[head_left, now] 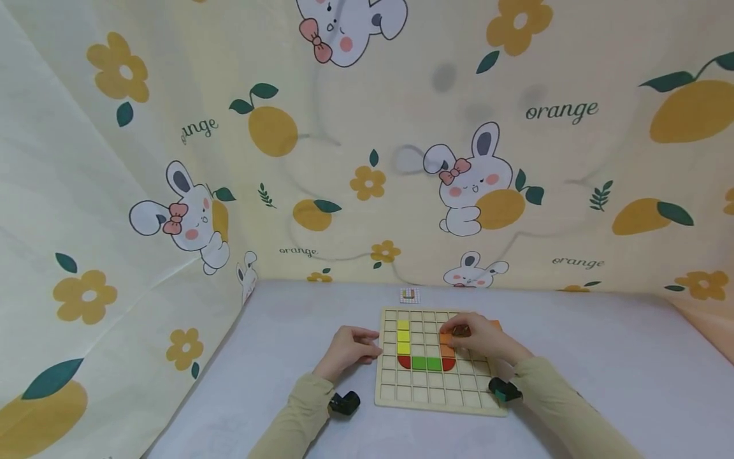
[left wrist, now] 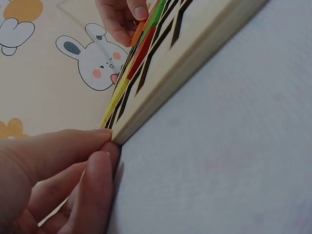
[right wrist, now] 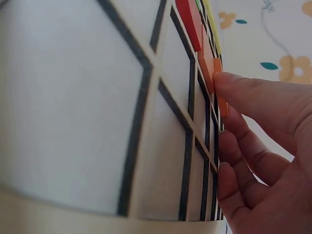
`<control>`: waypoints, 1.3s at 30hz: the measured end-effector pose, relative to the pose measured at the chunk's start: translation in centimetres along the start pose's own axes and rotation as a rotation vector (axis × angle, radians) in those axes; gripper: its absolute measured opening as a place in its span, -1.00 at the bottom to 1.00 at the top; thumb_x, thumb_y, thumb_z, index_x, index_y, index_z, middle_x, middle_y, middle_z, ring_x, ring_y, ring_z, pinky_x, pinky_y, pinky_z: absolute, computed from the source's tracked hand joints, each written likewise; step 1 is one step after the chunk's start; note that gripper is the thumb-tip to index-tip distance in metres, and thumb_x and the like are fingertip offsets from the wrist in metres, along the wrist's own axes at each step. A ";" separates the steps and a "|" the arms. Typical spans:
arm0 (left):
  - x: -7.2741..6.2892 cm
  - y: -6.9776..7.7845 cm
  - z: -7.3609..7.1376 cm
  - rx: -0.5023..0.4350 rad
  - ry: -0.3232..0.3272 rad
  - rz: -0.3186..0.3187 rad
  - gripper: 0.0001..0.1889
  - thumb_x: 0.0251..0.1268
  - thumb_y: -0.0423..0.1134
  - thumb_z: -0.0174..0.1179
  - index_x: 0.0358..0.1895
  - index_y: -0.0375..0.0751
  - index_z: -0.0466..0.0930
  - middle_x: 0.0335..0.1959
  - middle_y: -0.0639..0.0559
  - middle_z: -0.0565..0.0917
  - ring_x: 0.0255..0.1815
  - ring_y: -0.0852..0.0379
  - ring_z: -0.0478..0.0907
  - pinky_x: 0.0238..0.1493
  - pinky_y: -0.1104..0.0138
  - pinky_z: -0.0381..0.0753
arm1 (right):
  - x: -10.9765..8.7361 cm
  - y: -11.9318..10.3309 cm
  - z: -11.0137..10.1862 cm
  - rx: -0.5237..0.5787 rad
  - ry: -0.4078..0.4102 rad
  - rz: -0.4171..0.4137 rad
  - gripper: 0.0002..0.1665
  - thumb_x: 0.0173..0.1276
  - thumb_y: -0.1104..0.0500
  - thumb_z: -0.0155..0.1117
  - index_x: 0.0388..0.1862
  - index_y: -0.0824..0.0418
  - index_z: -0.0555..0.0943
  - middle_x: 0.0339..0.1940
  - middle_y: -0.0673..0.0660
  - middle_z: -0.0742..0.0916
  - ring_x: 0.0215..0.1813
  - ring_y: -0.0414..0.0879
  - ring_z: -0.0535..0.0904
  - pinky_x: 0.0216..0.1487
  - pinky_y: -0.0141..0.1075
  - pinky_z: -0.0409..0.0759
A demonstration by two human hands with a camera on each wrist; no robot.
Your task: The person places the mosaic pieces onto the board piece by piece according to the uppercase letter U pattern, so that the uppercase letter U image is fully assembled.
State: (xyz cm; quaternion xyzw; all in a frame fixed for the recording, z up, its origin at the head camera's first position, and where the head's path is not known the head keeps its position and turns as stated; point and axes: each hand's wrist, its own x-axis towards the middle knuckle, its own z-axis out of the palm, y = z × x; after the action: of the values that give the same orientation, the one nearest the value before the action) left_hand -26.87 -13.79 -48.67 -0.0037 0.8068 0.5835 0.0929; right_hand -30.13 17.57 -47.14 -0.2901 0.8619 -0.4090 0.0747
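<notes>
A wooden grid board (head_left: 424,395) lies on the table with a U of coloured tiles in its cells. Yellow tiles (head_left: 404,336) form the left side, red rounded tiles (head_left: 404,362) the bottom corners, and green tiles (head_left: 427,363) the base. An orange tile (right wrist: 206,63) sits above the right red corner. My right hand (head_left: 482,336) pinches another orange tile (right wrist: 222,97) between thumb and fingers, close over the cells there. At the board's left edge, my left hand (head_left: 346,350) rests its fingertips, thumb and fingers fairly straight.
Beyond the board lies a small card (head_left: 410,295) printed with a coloured U on a grid. Another orange piece (head_left: 496,325) shows behind the right hand. A patterned cloth (head_left: 367,127) hangs behind the white table (head_left: 309,299). Each wrist carries a black camera (head_left: 345,403).
</notes>
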 end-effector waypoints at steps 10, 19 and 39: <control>0.1 -0.1 0.0 0.004 -0.005 -0.004 -0.64 -0.01 -0.38 0.44 -0.06 -0.27 0.67 -0.43 -0.04 0.65 -0.55 0.16 0.55 -0.44 0.35 0.65 | 0.0 0.2 0.0 0.006 -0.026 0.000 -0.75 0.27 0.37 0.29 -0.05 0.32 0.64 -0.10 0.17 0.64 -0.17 0.02 0.42 -0.22 -0.38 0.43; 0.1 -0.2 0.0 0.005 0.004 -0.006 -0.64 -0.01 -0.38 0.44 -0.06 -0.26 0.67 -0.43 -0.04 0.65 -0.54 0.17 0.56 -0.45 0.35 0.65 | 0.2 0.1 0.0 0.021 -0.034 0.034 -0.73 0.28 0.36 0.28 -0.03 0.32 0.64 -0.09 0.15 0.63 -0.13 0.00 0.42 -0.17 -0.36 0.44; 0.2 -0.3 0.0 -0.016 0.008 -0.017 -0.63 -0.04 -0.40 0.45 -0.07 -0.24 0.68 -0.42 -0.03 0.66 -0.48 0.14 0.61 -0.43 0.34 0.67 | -0.4 0.0 -0.8 0.003 0.061 0.080 -0.68 0.27 0.29 0.32 0.02 0.28 0.62 -0.09 0.13 0.65 -0.12 -0.02 0.49 -0.09 -0.26 0.52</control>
State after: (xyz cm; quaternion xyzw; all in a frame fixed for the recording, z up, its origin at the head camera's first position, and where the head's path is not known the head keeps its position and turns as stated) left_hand -27.06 -13.90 -48.93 -0.0135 0.8024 0.5891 0.0945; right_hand -30.16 18.34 -46.65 -0.2425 0.8741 -0.4158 0.0650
